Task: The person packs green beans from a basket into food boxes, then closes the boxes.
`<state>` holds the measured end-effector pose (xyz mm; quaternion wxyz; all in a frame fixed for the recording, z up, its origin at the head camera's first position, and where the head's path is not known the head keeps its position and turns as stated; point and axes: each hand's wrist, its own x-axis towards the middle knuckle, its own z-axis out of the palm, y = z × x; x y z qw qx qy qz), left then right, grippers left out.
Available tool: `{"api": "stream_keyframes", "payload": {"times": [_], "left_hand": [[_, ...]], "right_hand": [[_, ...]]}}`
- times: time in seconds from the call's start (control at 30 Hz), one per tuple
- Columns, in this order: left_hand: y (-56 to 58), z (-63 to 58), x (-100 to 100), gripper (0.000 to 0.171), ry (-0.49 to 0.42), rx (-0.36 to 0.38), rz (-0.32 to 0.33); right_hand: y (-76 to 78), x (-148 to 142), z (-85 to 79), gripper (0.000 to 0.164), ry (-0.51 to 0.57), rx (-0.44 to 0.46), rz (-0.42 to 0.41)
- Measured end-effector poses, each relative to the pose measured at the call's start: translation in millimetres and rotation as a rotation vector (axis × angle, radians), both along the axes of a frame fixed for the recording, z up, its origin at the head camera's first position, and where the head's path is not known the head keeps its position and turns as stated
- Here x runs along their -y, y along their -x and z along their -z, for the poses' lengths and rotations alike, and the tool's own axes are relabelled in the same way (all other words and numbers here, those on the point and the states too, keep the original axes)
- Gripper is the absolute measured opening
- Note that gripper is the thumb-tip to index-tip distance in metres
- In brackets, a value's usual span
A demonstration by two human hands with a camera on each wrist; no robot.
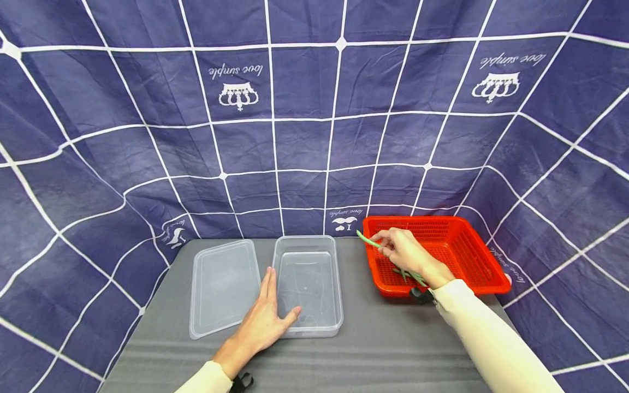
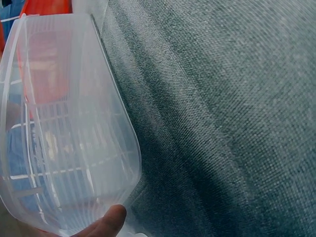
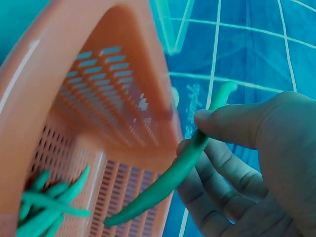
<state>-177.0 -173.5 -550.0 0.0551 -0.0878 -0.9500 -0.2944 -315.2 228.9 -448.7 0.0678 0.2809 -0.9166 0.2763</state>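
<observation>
My right hand (image 1: 404,251) pinches a long, slightly curved green chili pepper (image 3: 170,177) between thumb and fingertips. In the head view this pepper overlaps the left rim of the red basket (image 1: 479,256). Several more green peppers (image 3: 49,202) lie in the basket, partly covered by my forearm in the head view. My left hand (image 1: 262,322) rests against a clear plastic container (image 1: 339,305), its fingers straight along the left side and its thumb spread at the near left corner. Nothing shows inside the container except its bare floor.
A translucent flat lid (image 1: 223,289) lies left of the container on the grey tabletop (image 1: 373,349). Behind and to both sides hangs a blue cloth (image 1: 304,147) with white grid lines. The basket stands close to the cloth at the right.
</observation>
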Motion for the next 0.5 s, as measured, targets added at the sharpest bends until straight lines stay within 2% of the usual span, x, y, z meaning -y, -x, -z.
{"api": "stream_keyframes", "payload": {"times": [0.27,0.5], "left_hand": [[3.5,3.3,0,0.123,0.001,0.007,-0.006],[1.0,5.8,1,0.123,0.004,0.013,-0.015]], "right_hand": [[9.4,28,-1.6,0.025,0.012,-0.02,-0.019],[14.5,50,2.5,0.024,0.003,-0.026,-0.012]]}}
